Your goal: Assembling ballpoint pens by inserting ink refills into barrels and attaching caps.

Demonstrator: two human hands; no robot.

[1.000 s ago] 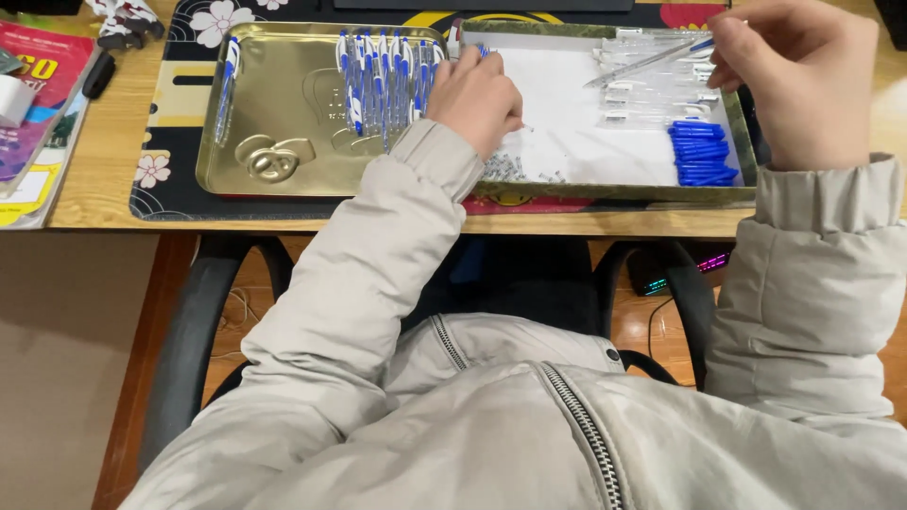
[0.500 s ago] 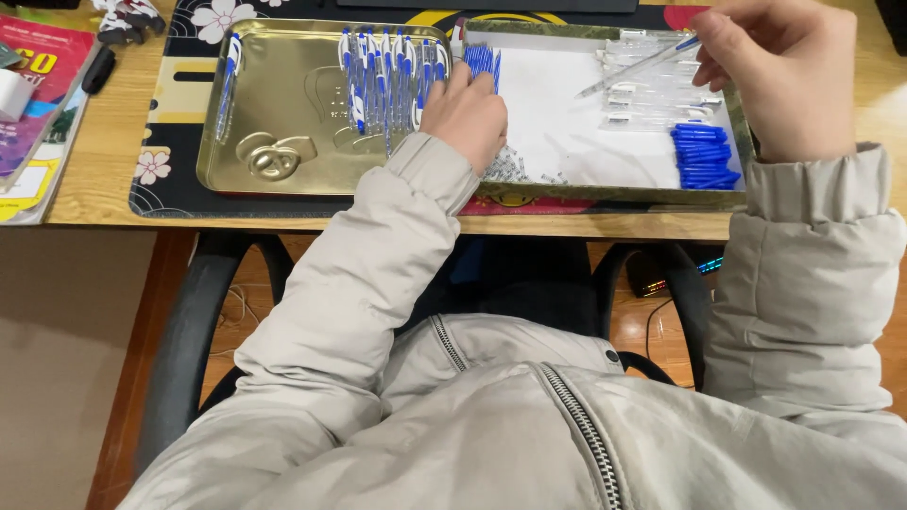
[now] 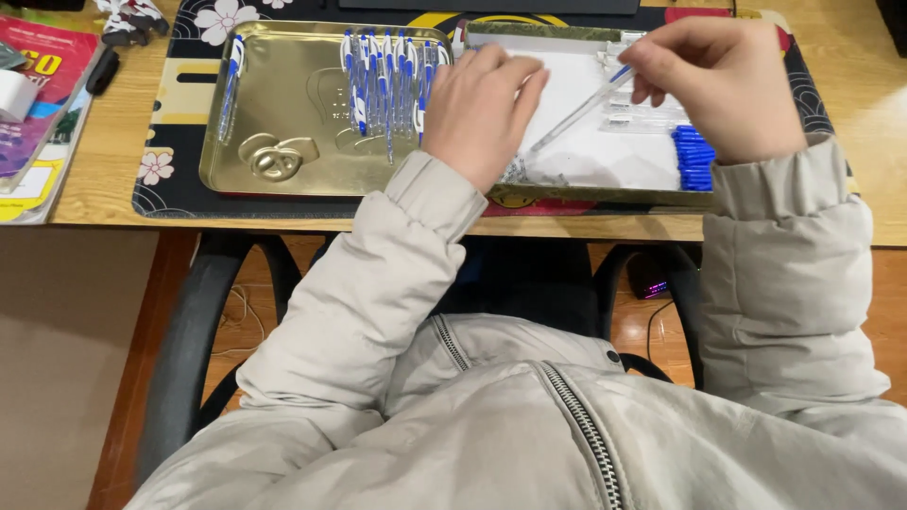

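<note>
Hands: right hand [image 3: 727, 85] pinching clear pen barrel [image 3: 576, 115], slanted toward curled left hand [image 3: 482, 109]. Gold tray [image 3: 283, 113], left: row of assembled pens [image 3: 387, 80]. White-lined tray [image 3: 605, 151], right: blue caps [image 3: 693, 159].

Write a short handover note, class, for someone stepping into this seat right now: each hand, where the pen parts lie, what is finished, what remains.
Left hand: resting over the white-lined tray, near the tip end of the clear pen barrel; what its fingers pinch is hidden.
Right hand: pinching the barrel's upper end, held slanted above the tray.
Done: a row of assembled blue-and-white pens lies in the gold tray, with one pen apart at its left edge.
Left: clear barrels and a pile of blue caps still lie in the white-lined tray.
</note>
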